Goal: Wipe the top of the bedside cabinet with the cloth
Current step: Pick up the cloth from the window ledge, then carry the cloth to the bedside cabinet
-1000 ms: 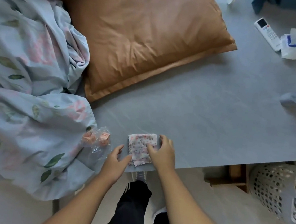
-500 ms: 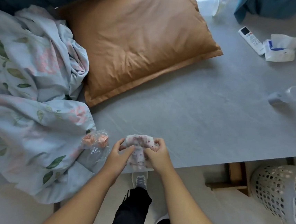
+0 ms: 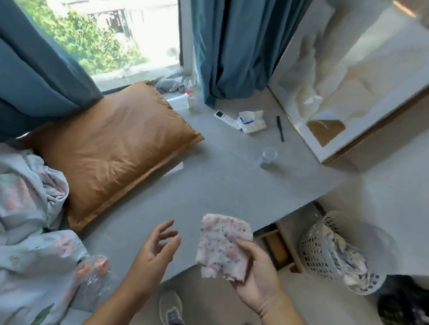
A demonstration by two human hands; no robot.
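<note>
A small pink speckled cloth point(image 3: 222, 244) is lifted clear of the grey surface point(image 3: 221, 189), above its near edge. My right hand point(image 3: 255, 273) grips the cloth from below and from the right, palm up. My left hand point(image 3: 155, 253) hovers to the left of the cloth with its fingers spread and nothing in it. No bedside cabinet can be told apart from the wide grey platform in this view.
An orange pillow point(image 3: 110, 147) and a floral quilt point(image 3: 11, 221) cover the left. A clear cup point(image 3: 268, 157), remote point(image 3: 226, 119), tissue pack point(image 3: 251, 121) and black pen point(image 3: 280, 129) lie further back. A wrapped snack bag point(image 3: 93, 271) lies near-left. A white laundry basket point(image 3: 335, 252) stands on the floor at the right.
The cloth left the surface and now hangs in my right hand alone. My left hand let go and opened. The camera tilted up, showing the window and curtains.
</note>
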